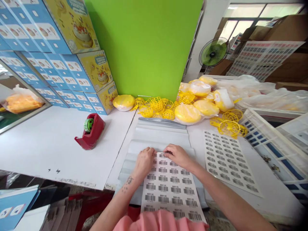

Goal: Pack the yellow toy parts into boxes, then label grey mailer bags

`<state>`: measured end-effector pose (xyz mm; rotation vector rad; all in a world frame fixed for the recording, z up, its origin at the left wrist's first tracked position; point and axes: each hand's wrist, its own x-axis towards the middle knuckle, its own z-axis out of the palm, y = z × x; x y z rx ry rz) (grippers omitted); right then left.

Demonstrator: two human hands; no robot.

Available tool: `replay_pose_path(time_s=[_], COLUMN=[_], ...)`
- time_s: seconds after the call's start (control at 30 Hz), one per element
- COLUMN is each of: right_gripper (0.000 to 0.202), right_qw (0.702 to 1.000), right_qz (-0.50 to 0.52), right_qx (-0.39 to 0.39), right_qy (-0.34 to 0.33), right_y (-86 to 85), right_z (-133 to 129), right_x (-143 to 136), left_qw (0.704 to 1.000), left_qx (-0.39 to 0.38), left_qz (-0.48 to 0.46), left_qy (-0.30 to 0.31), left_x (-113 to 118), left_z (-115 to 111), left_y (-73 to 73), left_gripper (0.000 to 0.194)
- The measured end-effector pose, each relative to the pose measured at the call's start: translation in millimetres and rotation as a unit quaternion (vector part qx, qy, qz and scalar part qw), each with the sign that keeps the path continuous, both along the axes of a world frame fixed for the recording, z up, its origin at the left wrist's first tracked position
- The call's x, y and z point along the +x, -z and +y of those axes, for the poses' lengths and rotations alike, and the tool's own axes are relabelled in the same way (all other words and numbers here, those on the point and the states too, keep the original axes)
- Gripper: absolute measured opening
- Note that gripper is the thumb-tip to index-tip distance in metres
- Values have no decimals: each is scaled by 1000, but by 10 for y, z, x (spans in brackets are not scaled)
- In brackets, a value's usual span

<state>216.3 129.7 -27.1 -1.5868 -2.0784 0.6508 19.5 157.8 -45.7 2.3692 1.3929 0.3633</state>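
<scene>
A white sheet of barcode labels (163, 188) lies in front of me, its near end reaching my pink clothing. My left hand (145, 159) pinches the sheet's far left corner with curled fingers. At the far right corner, my right hand (177, 155) has thumb and fingers closed on the same edge; its fingertips cover part of a top-row label. Under the sheet and both hands rests a stack of grey plastic mailing bags (158, 134). Whether a label is lifted from its backing, I cannot tell.
A second barcode sheet (227, 157) lies to the right, beside a white plastic crate (276, 150). Yellow mesh baskets (156, 104) and wrapped yellow-and-white items (187, 114) line the back. On the left are a red tape dispenser (92, 133) and stacked blue-and-yellow boxes (81, 77).
</scene>
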Motion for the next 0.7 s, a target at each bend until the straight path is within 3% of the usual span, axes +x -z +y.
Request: replay_pose_path(time_s=[0.1, 0.27, 0.37, 0.47, 0.6, 0.7], right_gripper=[9, 13, 9, 7, 9, 11], right_qw=[999, 992, 994, 991, 991, 992], right_qz=[-6, 3, 55, 50, 23, 9], right_qx=[38, 129, 65, 7, -37, -79], right_qy=[27, 9, 66, 123, 125, 102], right_y=[114, 178, 136, 129, 223, 293], right_z=[-53, -164, -17, 306, 735, 914], right_x=[-129, -187, -61, 145, 317, 318], left_qw=[1000, 1000, 1000, 999, 998, 998], left_qx=[0, 8, 21, 39, 59, 68], left_qz=[-11, -16, -12, -4, 6, 9], left_qy=[0, -14, -16, -13, -11, -11], left_x=[-3, -10, 8, 20, 17, 13], left_z=[6, -2, -45, -97, -132, -130], left_y=[59, 185, 225, 239, 269, 299], left_gripper=[25, 24, 21, 21, 22, 23])
